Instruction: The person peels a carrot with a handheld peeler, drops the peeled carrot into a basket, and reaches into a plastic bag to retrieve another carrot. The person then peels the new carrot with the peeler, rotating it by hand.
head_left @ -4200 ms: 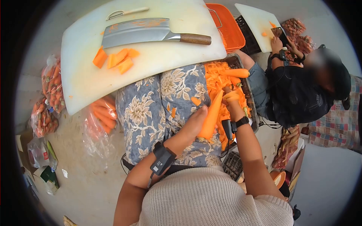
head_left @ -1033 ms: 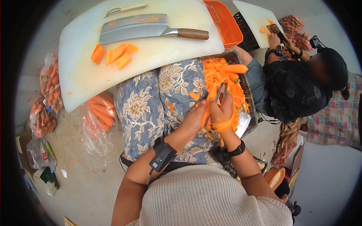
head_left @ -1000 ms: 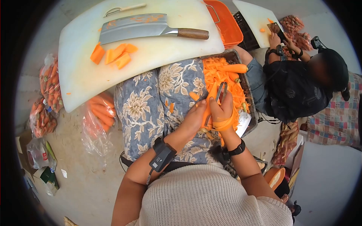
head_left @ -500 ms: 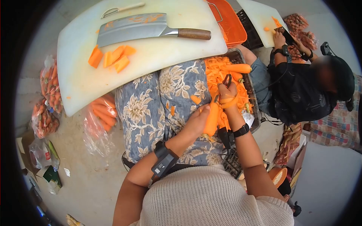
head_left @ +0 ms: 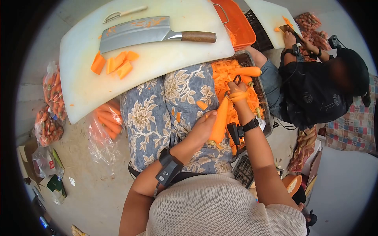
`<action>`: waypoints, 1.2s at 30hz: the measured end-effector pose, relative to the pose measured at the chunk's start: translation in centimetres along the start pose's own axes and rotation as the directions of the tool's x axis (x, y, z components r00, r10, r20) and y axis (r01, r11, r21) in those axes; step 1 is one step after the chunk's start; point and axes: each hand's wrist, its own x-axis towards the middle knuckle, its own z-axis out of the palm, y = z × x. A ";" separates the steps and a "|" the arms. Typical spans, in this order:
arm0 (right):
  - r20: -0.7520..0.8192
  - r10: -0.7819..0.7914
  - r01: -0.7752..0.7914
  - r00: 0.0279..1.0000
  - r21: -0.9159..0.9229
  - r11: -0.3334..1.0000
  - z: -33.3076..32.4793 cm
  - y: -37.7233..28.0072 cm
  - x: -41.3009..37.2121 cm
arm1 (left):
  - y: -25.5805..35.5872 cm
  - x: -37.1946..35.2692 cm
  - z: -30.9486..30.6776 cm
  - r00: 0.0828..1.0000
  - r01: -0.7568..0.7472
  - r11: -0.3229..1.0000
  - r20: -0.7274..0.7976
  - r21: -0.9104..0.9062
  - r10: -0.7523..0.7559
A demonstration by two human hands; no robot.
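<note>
In my left hand [head_left: 205, 126] is a large carrot [head_left: 220, 121], held at a slant over my lap with its thick end toward me. My right hand [head_left: 238, 95] is closed around a dark-handled peeler [head_left: 236, 80], close to the carrot's far end. An orange strip of peel lies across the back of that hand. Below and beyond it, a dark crate [head_left: 267, 118] holds a heap of carrot peelings [head_left: 221, 72] and a whole carrot [head_left: 248, 71]. Small carrot bits [head_left: 202, 105] lie on the flowered cloth over my lap.
Ahead is a white cutting board [head_left: 157, 59] with a cleaver [head_left: 136, 33], another peeler [head_left: 125, 13] and carrot chunks [head_left: 118, 63]. An orange tub [head_left: 242, 29] stands beyond. Bagged carrots [head_left: 107, 120] lie at left. A co-worker [head_left: 315, 86] cuts at another board [head_left: 271, 23].
My right hand and the peeler have shifted slightly toward the carrot's far end. The carrot has tilted and turned a little. At the other board, the co-worker's knife has moved.
</note>
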 end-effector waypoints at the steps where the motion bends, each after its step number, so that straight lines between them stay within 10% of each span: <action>1: -0.001 -0.004 0.004 1.000 0.002 1.000 0.0 0.2 0.3 | 0.1 -0.1 0.0 1.000 -0.004 1.000 0.002 0.002 0.004; 10: -0.112 0.128 -0.122 0.985 0.058 0.991 -1.2 0.4 0.4 | 1.4 -0.9 -0.5 0.993 0.045 0.999 0.113 0.013 -0.046; 13: 0.162 0.320 -0.345 0.934 0.168 0.923 -3.1 1.1 -0.3 | 1.2 -0.9 -0.8 0.991 0.105 0.989 0.091 -0.102 -0.096; 15: 0.142 0.173 -0.204 0.975 0.248 0.947 -3.1 1.9 -1.1 | 1.1 -0.5 -1.0 0.970 0.184 0.904 0.221 -0.386 -0.103; 22: 0.013 -0.231 0.207 0.973 0.397 0.894 -2.0 -3.3 -10.7 | 0.6 -0.8 -0.8 0.988 0.070 0.912 0.155 -0.404 -0.007; 28: 0.156 -0.627 0.641 0.763 -0.054 0.766 -0.5 -2.5 -14.0 | 1.1 -1.5 0.1 0.994 0.059 0.934 0.108 -0.352 -0.022; 36: 0.143 -0.551 0.568 0.822 -0.157 0.808 -0.2 -3.6 -13.5 | 0.9 -1.0 0.5 0.999 -0.045 0.977 0.021 -0.207 0.050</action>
